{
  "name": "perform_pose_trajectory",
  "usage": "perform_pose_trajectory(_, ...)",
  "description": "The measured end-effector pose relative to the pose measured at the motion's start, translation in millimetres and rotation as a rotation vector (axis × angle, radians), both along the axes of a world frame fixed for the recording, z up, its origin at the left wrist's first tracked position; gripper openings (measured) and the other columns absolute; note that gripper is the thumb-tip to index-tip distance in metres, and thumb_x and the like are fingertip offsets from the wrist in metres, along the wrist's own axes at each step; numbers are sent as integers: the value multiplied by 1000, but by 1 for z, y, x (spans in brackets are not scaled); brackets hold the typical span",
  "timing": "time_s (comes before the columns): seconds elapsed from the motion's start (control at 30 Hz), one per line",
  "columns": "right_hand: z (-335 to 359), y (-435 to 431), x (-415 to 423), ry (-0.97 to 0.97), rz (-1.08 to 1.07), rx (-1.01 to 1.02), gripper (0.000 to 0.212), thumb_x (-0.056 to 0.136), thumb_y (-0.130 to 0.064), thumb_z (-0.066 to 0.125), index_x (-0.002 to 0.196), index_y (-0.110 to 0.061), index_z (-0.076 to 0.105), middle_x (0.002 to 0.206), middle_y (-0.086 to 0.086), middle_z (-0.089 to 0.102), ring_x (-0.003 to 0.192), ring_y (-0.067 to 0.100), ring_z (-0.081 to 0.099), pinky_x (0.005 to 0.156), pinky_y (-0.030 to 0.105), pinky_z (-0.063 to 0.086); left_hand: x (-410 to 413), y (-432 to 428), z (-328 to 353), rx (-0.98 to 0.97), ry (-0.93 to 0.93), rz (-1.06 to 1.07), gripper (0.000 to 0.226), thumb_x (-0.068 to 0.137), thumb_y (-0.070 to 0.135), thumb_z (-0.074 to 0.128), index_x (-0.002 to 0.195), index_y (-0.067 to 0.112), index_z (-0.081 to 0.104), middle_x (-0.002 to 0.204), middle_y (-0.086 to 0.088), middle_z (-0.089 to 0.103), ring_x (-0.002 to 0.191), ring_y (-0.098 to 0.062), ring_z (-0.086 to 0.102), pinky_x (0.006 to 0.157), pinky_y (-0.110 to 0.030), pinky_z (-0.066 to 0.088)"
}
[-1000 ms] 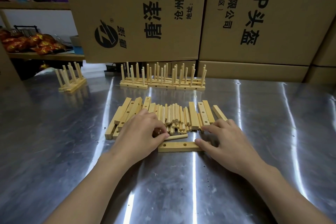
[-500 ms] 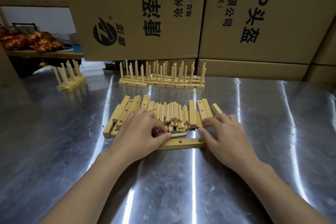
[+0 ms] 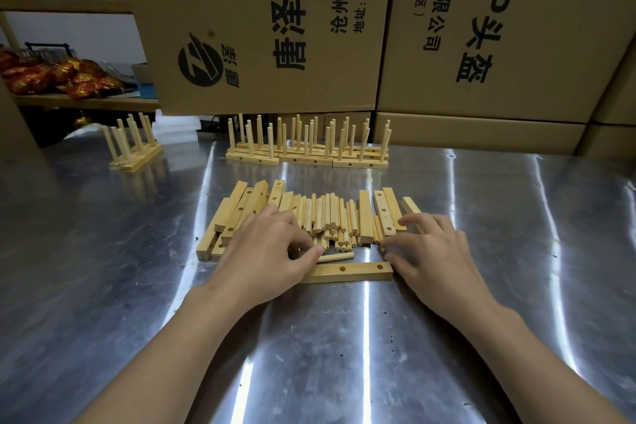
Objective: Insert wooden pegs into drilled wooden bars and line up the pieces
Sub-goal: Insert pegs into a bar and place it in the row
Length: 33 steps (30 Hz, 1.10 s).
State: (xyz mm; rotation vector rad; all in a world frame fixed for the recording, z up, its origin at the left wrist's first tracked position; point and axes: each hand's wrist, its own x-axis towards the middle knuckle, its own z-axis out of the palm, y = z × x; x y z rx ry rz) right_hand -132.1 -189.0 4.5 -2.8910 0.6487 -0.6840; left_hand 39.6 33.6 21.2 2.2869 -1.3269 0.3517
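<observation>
A: Down from the head camera onto a steel table. Dead centre, a peg pile, loose, packed side by side, flanked by left bars and right bars, all lying flat.

B: And nearest, just in front of that pile?

A: One drilled bar, flat and crosswise, two holes facing up. Just behind it a single peg, also crosswise and close to the bar; touching or not, hard to tell.

B: Over to the left hand?

A: Palm down, fingers bent over the near ends of the pile, thumb tip at the left end of that single peg. Pinching it or merely touching: cannot tell. Covers the drilled bar's left end too.

B: Right hand?

A: Spread and fairly straight, gripping nothing. Fingertips on the right bars, thumb tip at the drilled bar's right end.

B: Farther back?

A: Finished row, pegs standing upright, bases packed together near the far edge. Off to the far left a smaller finished set, well apart. Behind all that, cardboard boxes with printed lettering, plus a shelf carrying red-and-gold packets.
</observation>
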Motion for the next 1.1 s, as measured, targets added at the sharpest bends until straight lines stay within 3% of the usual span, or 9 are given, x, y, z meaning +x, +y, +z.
perform_pose_trajectory(0.1,1,1,1,-79,-19,25,14,90,-49,74,98,-39,78,124,-15,57,125,14,41,91,34,30,-1,1,2,-11,16,-31,42,93,74,53,100,43,81,87,21,57,93,-2,45,78,-26,34)
perform_pose_trajectory(0.2,1,4,3,-63,-68,33,20,88,-56,74,90,-37,78,115,-18,55,119,12,43,89,32,28,-2,2,3,36,51,-91,54,83,85,46,95,43,78,85,23,57,95,4,45,76,-19,33)
perform_pose_trajectory(0.4,8,9,1,-95,-119,61,18,92,-48,71,86,-33,76,113,-17,60,118,13,49,88,31,28,-3,4,6,57,49,-147,40,82,78,67,94,41,77,85,21,60,93,3,47,77,-14,30)
perform_pose_trajectory(0.53,20,11,-6,-328,-167,66,8,92,-37,71,88,-31,71,100,-11,66,101,17,58,81,35,38,-3,4,6,69,55,-153,41,82,78,68,97,41,78,87,21,60,93,2,47,76,-15,31)
perform_pose_trajectory(0.6,24,12,-9,-497,-127,179,3,92,-29,71,90,-30,69,92,-15,68,91,12,63,78,34,48,-3,3,5,71,55,-155,44,80,80,65,98,42,77,87,21,60,94,2,47,75,-16,32)
perform_pose_trajectory(0.7,30,16,-11,-702,-29,453,9,93,-19,72,90,-28,71,84,-15,73,82,5,69,72,15,50,-4,3,4,31,59,-141,48,80,82,61,105,45,75,88,24,60,96,6,46,74,-20,37)
perform_pose_trajectory(0.87,37,25,-8,-759,189,909,11,97,-5,69,96,-15,74,88,6,79,83,17,76,71,20,58,-7,-1,5,-167,173,-108,49,82,78,64,119,47,70,90,27,65,98,6,52,71,-24,43)
perform_pose_trajectory(0.97,39,30,-8,-736,226,972,11,98,-4,68,98,-14,74,89,6,80,77,14,74,65,13,52,-9,-3,6,-294,271,-133,49,79,76,67,118,47,75,92,28,72,100,0,58,77,-28,49)
perform_pose_trajectory(1.1,40,35,-8,-725,261,992,11,99,-3,68,100,-12,74,90,8,80,77,11,73,63,11,50,-9,-6,7,-386,291,-160,12,86,48,79,98,45,80,90,29,73,95,-6,64,78,-35,54)
